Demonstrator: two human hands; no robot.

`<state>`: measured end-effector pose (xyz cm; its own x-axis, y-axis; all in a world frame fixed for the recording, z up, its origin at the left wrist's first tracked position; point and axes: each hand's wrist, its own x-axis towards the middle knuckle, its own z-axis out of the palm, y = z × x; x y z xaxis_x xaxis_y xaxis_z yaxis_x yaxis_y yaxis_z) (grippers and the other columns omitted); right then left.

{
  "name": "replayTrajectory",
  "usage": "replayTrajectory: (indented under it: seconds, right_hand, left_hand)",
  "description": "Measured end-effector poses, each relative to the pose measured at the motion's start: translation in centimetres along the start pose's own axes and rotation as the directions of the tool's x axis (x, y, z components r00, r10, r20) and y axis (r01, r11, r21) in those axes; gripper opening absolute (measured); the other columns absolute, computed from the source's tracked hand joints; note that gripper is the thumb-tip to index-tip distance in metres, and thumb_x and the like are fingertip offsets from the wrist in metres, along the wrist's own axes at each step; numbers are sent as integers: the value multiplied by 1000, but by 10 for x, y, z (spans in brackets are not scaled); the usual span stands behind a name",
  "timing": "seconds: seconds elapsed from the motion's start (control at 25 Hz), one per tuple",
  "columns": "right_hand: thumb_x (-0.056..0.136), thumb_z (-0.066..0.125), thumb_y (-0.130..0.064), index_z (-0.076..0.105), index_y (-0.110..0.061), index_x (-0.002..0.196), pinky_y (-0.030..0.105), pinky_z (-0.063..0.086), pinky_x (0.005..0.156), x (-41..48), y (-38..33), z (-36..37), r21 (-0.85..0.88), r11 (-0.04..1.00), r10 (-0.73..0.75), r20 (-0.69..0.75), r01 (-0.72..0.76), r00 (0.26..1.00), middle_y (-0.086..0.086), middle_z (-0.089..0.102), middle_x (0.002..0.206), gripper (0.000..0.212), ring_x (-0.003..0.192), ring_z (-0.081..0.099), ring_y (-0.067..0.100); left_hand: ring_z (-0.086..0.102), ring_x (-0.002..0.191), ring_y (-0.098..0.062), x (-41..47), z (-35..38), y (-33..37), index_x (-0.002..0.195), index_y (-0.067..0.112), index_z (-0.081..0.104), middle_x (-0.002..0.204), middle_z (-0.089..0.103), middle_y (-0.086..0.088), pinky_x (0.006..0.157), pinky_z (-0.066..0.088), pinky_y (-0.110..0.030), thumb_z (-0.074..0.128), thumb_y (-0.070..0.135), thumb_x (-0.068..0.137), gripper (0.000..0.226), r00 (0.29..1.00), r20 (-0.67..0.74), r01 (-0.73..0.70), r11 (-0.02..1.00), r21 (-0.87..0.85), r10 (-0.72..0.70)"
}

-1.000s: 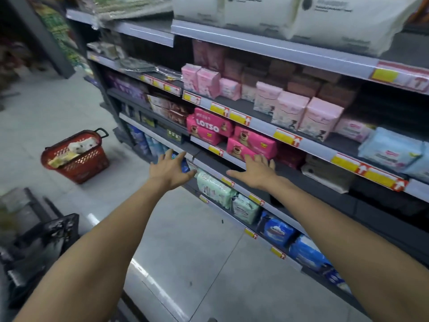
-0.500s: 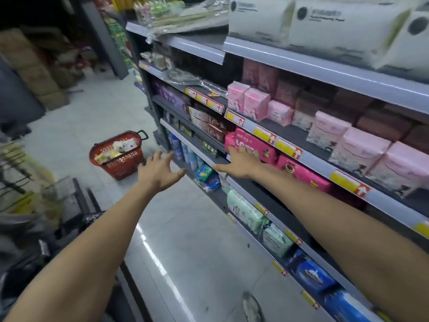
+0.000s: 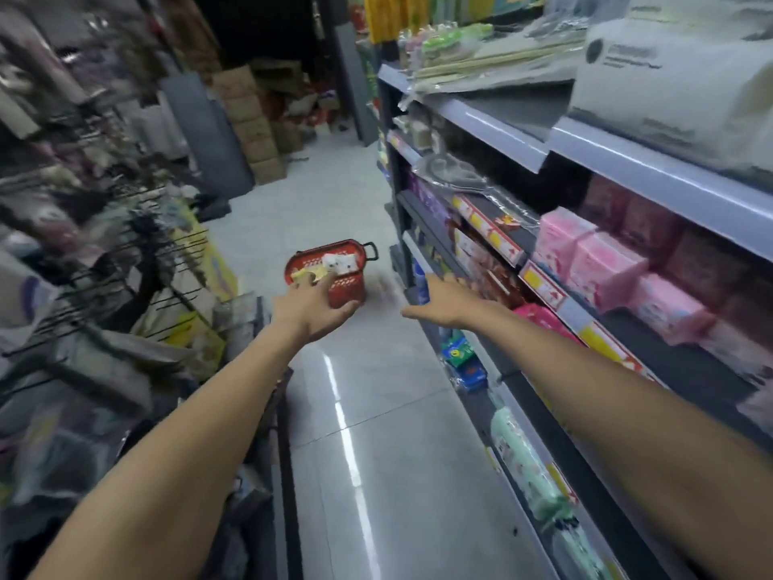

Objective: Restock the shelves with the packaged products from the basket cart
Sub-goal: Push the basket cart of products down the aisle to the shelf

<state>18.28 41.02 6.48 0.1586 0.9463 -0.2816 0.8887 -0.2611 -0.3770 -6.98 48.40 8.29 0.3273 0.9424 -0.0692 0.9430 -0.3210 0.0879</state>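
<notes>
Both hands have come off the shelves [image 3: 665,175] and are stretched forward: left hand [image 3: 311,311] and right hand [image 3: 445,305] are empty, fingers loose and spread. Beyond the left hand's fingertips sits the red basket [image 3: 349,288] on the floor [image 3: 376,433], with a white pack [image 3: 341,263] and a yellow pack [image 3: 307,275] inside. Right of the right hand, pink packs [image 3: 598,261] line the shelves.

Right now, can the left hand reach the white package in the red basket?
Probably not yet: the red basket stands on the floor, seemingly beyond the left hand. Nothing blocks the white package.
</notes>
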Motion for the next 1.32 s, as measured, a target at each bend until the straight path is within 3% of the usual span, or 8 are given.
replayTrajectory:
  seconds: [0.12, 0.36, 0.8, 0.96, 1.32]
  right_hand:
    - [84, 63, -70, 34, -14, 154, 56, 30, 116, 51, -20, 0, -55, 998, -35, 20, 36, 999, 21, 34, 158, 94, 144, 36, 43]
    - [85, 66, -66, 32, -16, 155, 56, 26, 118, 166, -59, 1, -66, 996, -62, 69, 66, 996, 22, 34, 157, 93, 146, 32, 44]
    - [80, 62, -68, 44, -20, 138, 55, 28, 115, 377, -124, -57, -63, 996, -69, 18, 70, 997, 20, 44, 145, 77, 139, 39, 42]
    - [84, 62, -67, 36, -20, 152, 54, 26, 115, 466, -134, -72, -78, 995, -60, 34, 62, 998, 20, 38, 152, 87, 143, 34, 44]
    - [84, 64, -67, 32, -17, 155, 53, 30, 116, 690, -166, -92, -91, 989, -106, 140, 119, 985, 21, 37, 155, 93, 142, 36, 42]
  left_hand:
    - [52, 134, -41, 32, 0, -24, 157, 38, 33, 153, 47, -11, 103, 47, -55, 43, 84, 86, 84, 999, -20, 48, 998, 41, -47]
    - [51, 134, -40, 129, 7, -80, 161, 35, 28, 150, 48, -15, 99, 48, -51, 40, 84, 89, 88, 996, 21, 86, 993, 81, -88]
    - [47, 138, -37, 364, -32, -165, 161, 34, 28, 154, 47, -11, 99, 46, -53, 39, 84, 89, 88, 995, -6, 98, 994, 58, -97]
    - [49, 137, -37, 441, -18, -184, 161, 35, 29, 155, 45, -10, 98, 47, -53, 40, 83, 89, 87, 992, 23, 125, 992, 21, -126]
    - [45, 141, -35, 618, -3, -232, 162, 37, 26, 157, 41, -10, 106, 42, -55, 37, 90, 85, 94, 946, 122, 306, 952, -17, -302]
